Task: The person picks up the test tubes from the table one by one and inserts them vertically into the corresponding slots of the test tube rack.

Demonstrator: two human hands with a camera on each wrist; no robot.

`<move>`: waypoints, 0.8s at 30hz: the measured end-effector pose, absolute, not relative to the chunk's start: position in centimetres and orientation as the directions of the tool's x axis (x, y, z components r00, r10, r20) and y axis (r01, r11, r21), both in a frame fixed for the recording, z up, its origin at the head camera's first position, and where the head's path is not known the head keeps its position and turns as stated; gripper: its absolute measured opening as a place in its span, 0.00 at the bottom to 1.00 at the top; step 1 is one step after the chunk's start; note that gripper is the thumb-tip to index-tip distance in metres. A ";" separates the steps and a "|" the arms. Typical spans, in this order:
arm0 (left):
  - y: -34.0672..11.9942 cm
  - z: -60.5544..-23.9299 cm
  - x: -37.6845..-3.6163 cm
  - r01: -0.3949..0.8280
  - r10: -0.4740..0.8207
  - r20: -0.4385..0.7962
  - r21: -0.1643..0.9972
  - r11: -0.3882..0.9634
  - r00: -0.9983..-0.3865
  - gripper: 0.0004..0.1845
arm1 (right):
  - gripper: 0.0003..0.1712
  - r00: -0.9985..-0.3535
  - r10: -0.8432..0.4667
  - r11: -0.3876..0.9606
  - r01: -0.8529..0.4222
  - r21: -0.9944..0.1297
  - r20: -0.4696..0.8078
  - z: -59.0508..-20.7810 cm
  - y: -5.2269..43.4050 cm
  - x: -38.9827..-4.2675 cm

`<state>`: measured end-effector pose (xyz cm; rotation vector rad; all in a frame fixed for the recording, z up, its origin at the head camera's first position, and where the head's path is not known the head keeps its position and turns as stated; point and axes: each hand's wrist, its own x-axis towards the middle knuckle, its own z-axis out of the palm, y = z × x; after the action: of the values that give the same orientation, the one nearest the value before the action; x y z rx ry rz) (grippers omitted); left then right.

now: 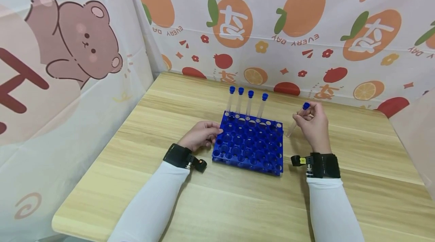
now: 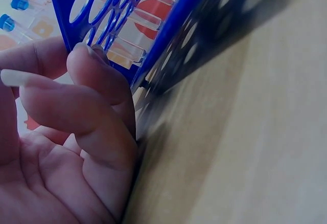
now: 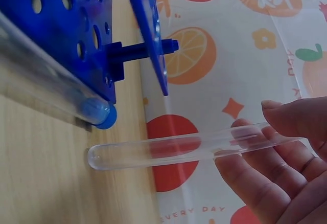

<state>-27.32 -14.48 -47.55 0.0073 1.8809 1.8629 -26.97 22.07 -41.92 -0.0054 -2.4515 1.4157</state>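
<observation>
Backing wooden table (image 1: pixel 142 181): fruit-print cloth (image 1: pixel 306 26).

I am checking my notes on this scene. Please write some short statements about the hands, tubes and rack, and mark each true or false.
1. Four capped tubes stand in the back row of the blue rack. True.
2. The right hand holds a tube with a red cap. False: the cap is blue.
3. The left hand touches the rack's left side. True.
4. The held tube is full of liquid. False: it looks empty.
</observation>
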 end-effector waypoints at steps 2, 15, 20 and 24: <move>-14.5 -47.5 -27.3 -0.331 0.339 -0.335 0.941 0.071 -0.879 0.13 | 0.26 -0.957 0.151 0.509 -0.140 -0.849 0.248 -42.1 22.2 -27.1; -14.4 -47.5 -27.4 -0.329 0.348 -0.333 0.942 0.073 -0.876 0.11 | 0.26 -0.984 0.111 0.495 -0.065 -0.867 0.137 -43.1 22.7 -27.6; -14.4 -47.5 -27.3 -0.321 0.350 -0.324 0.945 0.070 -0.879 0.12 | 0.24 -0.985 0.102 0.501 -0.068 -0.863 0.137 -43.4 22.7 -27.8; -14.5 -47.5 -27.3 -0.317 0.350 -0.320 0.946 0.069 -0.880 0.13 | 0.23 -0.988 0.080 0.509 -0.075 -0.857 0.134 -43.7 22.6 -27.9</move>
<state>-27.29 -14.46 -47.50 0.0328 1.8813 1.8627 -27.88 22.64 -43.71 -0.0038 -2.5901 1.4835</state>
